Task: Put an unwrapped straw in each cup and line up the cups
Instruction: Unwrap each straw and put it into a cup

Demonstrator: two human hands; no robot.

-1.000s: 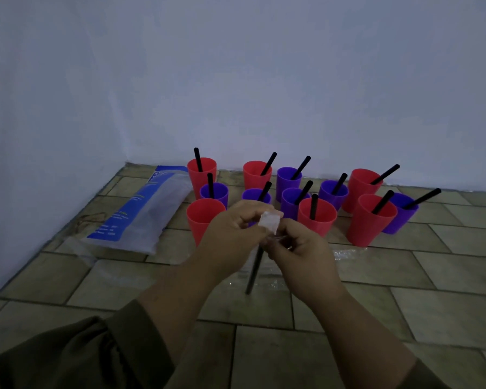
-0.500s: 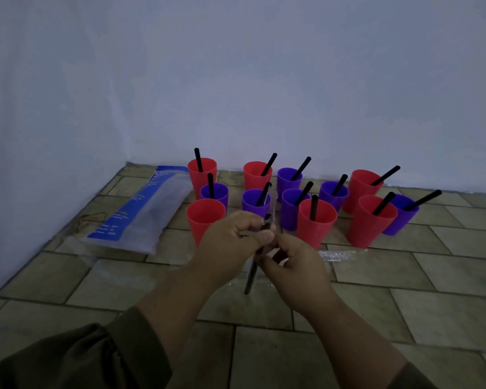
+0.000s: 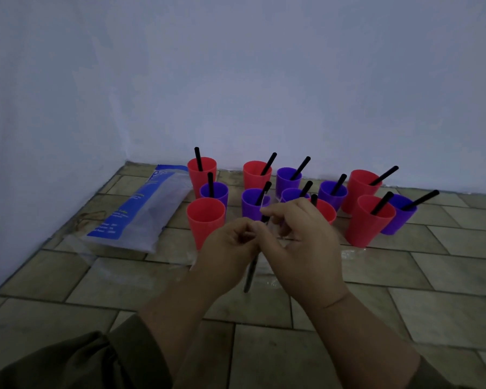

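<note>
A flat clear plastic bag with a blue printed panel (image 3: 129, 217) lies on the tan tiled floor (image 3: 446, 279) at ten o'clock from the hands, its far end close to the white wall (image 3: 236, 80). Just right of it, at eleven o'clock, stands a red plastic cup (image 3: 205, 217) with nothing in it, upright. The left hand (image 3: 230, 248) is curled, thumb and fingertips pinching a thin black straw (image 3: 250, 273) near its upper part; the straw hangs almost vertical, its lower end at six o'clock, above the floor. The right hand (image 3: 300, 242) touches the left, its thumb and forefinger pinching a sliver of clear wrapper (image 3: 270, 203) at the straw's top end, its other fingers loosely bent. From twelve to two o'clock stand eleven red and purple plastic cups (image 3: 372, 220), bunched in loose rows near the wall, each holding a black straw that leans on its rim; one red cup is partly hidden behind the right hand. Crumpled clear film (image 3: 351, 252) lies on the floor at three o'clock.
</note>
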